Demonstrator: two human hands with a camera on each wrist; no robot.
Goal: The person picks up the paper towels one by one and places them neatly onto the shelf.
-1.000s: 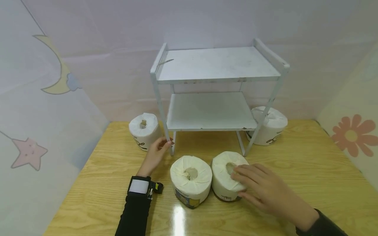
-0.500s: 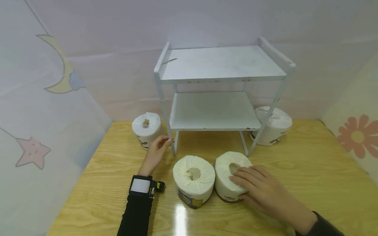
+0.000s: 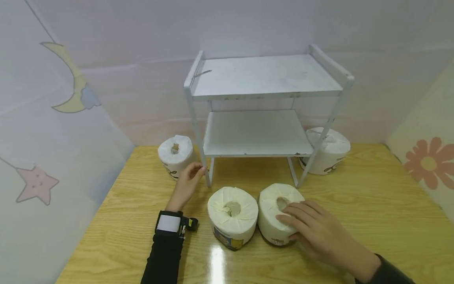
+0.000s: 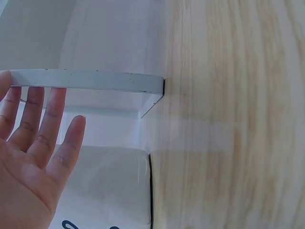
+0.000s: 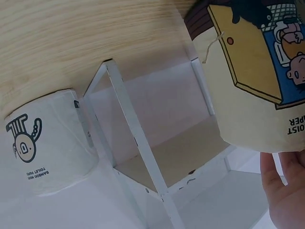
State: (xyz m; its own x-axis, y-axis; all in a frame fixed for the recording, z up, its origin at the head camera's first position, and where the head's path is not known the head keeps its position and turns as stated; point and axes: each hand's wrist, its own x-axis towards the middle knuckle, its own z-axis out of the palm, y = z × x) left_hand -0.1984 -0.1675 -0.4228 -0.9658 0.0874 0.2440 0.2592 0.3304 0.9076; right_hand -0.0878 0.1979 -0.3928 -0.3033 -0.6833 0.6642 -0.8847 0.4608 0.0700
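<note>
My left hand (image 3: 187,183) pinches the left front leg of a small white two-tier shelf (image 3: 259,134), low down near the table. In the left wrist view the fingertips (image 4: 59,93) meet one edge of that leg (image 4: 105,81) and the thumb lies across its other side. My right hand (image 3: 319,228) holds the right one of two wrapped toilet rolls, this roll (image 3: 267,221) standing in front of the shelf. Its fingers lie over the top near the core hole, and the thumb is at the side. Beside it stands the other toilet roll (image 3: 232,221), with a printed band low down.
A toilet roll (image 3: 175,156) stands left of the shelf, close behind my left hand. Another toilet roll (image 3: 330,154) is behind the right front leg. Printed cloth walls (image 3: 255,23) enclose the back and sides of the wooden table (image 3: 117,221).
The held roll has shifted and tipped very slightly under my right hand, whose fingers now lie nearer its right side. My left hand stays at the shelf leg. The head view has swung slightly.
</note>
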